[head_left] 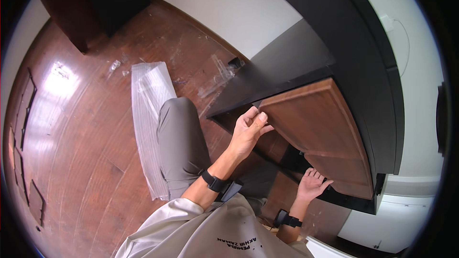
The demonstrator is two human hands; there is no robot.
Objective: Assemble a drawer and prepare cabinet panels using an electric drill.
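A brown wood-grain panel (pixel 311 114) sits in the front of a black cabinet (pixel 296 52) to my right. My left hand (pixel 248 131) is closed at the corner of this panel, with thumb and fingers about its near edge. A smaller brown panel (pixel 339 174) adjoins it on the near side. Beside that smaller panel's edge is my right hand (pixel 313 185), its fingers apart and its thumb out toward the panel; whether it touches the edge I cannot tell. A dark gap shows between the cabinet frame and the panels.
White foam wrap (pixel 148 86) lies on the brown wood floor (pixel 86 153) beside my bent knee (pixel 179 119). Clear plastic scraps (pixel 222 69) lie near the cabinet. Another dark furniture piece (pixel 95 5) stands far left. Dark flat pieces (pixel 36 203) lie at the left edge.
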